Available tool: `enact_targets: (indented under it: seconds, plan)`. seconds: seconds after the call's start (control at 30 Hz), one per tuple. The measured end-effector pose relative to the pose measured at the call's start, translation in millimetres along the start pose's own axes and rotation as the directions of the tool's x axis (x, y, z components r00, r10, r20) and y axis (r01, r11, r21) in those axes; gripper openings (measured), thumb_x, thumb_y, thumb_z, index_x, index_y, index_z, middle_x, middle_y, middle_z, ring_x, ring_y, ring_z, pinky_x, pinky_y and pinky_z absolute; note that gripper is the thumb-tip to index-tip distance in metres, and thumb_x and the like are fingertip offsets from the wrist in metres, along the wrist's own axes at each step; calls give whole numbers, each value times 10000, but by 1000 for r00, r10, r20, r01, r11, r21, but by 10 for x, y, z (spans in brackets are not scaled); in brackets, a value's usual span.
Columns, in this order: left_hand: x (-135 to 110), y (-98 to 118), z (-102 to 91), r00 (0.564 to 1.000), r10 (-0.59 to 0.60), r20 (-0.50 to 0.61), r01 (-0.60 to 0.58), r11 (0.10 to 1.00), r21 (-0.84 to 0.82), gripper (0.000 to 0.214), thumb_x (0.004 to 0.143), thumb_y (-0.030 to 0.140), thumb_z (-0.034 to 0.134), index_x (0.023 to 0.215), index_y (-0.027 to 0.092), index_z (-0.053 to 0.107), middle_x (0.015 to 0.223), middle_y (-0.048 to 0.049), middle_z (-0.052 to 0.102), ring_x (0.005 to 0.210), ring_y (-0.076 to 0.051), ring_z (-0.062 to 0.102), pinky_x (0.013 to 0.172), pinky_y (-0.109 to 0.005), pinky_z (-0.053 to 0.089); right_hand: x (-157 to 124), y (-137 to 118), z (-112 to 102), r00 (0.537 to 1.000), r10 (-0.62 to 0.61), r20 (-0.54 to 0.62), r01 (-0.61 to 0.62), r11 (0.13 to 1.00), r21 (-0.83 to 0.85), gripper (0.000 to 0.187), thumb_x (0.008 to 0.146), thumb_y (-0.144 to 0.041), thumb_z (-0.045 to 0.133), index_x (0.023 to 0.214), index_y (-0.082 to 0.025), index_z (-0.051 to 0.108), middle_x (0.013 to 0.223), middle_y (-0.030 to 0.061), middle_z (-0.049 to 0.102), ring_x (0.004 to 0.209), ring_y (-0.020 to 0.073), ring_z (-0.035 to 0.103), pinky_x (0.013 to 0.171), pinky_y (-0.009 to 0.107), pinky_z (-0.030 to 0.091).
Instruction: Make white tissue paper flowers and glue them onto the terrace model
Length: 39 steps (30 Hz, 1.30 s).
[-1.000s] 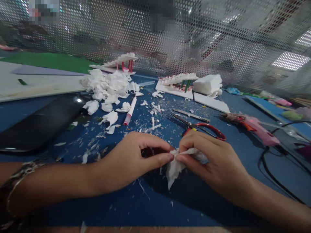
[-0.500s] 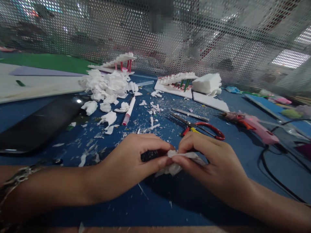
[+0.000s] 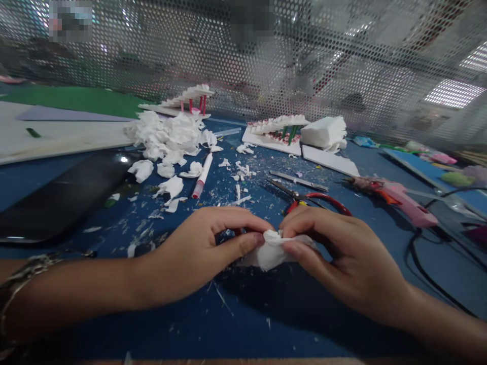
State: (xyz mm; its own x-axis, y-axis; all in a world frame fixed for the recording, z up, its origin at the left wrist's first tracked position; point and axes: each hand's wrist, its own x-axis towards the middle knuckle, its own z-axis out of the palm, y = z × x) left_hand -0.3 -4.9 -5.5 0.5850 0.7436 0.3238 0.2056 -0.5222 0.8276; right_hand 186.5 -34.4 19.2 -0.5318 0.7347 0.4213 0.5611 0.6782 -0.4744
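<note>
Between my two hands is a crumpled piece of white tissue paper (image 3: 269,253), held just above the blue table near its front edge. My left hand (image 3: 216,243) pinches its left side between thumb and fingers. On the right side, the thumb and fingertips of my right hand (image 3: 335,248) grip a folded edge. Right behind my right hand lie red-handled scissors (image 3: 329,198), partly covered by its fingers. A metal craft knife (image 3: 299,180) rests just beyond them. Farther left is a white marker with a red end (image 3: 202,176).
A heap of crumpled tissue (image 3: 167,134) and a black phone (image 3: 64,195) lie left. Two small stair models (image 3: 276,124) stand at the back, beside a tissue stack (image 3: 323,133). Right, a pink glue gun (image 3: 399,197) trails a black cord. Perforated metal screen (image 3: 190,56) stands behind.
My fingers have shifted slightly on the tissue paper, and more of its white bunched part shows between them. The right hand has moved a little right. Things on the table have stayed put.
</note>
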Motion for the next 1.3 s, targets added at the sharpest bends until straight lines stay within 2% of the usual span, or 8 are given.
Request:
enact_targets:
  seconds: [0.13,0.27,0.47,0.7,0.93,1.1,1.3]
  plan:
    - [-6,-30,-22,990,143,15,-143,987,72,149,790,87,515,816,184,625,764,45,638,730,-71,560,673,-141,411,-14,-14,8,1000,-11,0,11,1000,-9,46,781,-134,528,742,-156,518,679,-19,592,633,45,547,583,120,409]
    - [-19,-37,-57,953,295,65,-302,941,154,153,801,63,489,846,164,596,796,21,636,775,-88,539,743,-182,390,-30,-17,27,999,-49,-2,49,999,4,62,778,-113,535,744,-155,504,704,-14,596,668,43,556,613,107,417]
    - [6,12,-89,924,362,124,-380,906,185,192,794,14,456,843,146,586,809,-4,633,774,-85,553,777,-193,378,-38,-14,31,997,-69,-21,69,998,8,71,777,-124,559,747,-157,504,708,-17,604,666,40,564,604,97,417]
    - [-9,1,-94,935,343,96,-353,926,132,143,794,67,503,807,186,580,761,8,652,715,-103,561,718,-213,418,-6,6,3,994,-101,29,98,992,82,49,784,-142,563,743,-125,543,713,-1,597,658,33,544,619,92,410]
    - [-19,-18,-96,965,239,112,-245,968,47,58,783,127,561,801,182,565,763,27,611,735,-77,552,677,-153,411,18,17,13,991,-112,76,96,977,193,93,755,-178,605,698,-124,556,672,-2,602,631,32,548,602,96,415]
    - [4,-8,-74,964,246,100,-248,969,10,57,759,128,590,728,173,577,733,31,617,732,-83,551,694,-161,411,-4,20,44,972,-226,56,206,947,245,78,758,-147,596,702,-124,547,683,9,591,686,48,545,643,118,439]
    - [-18,40,-30,977,215,-12,-214,976,48,58,755,100,578,735,151,598,732,27,608,679,-50,568,634,-101,429,-36,14,59,979,-204,-14,202,959,200,40,797,-150,547,763,-152,526,710,-3,591,682,49,545,627,134,455]
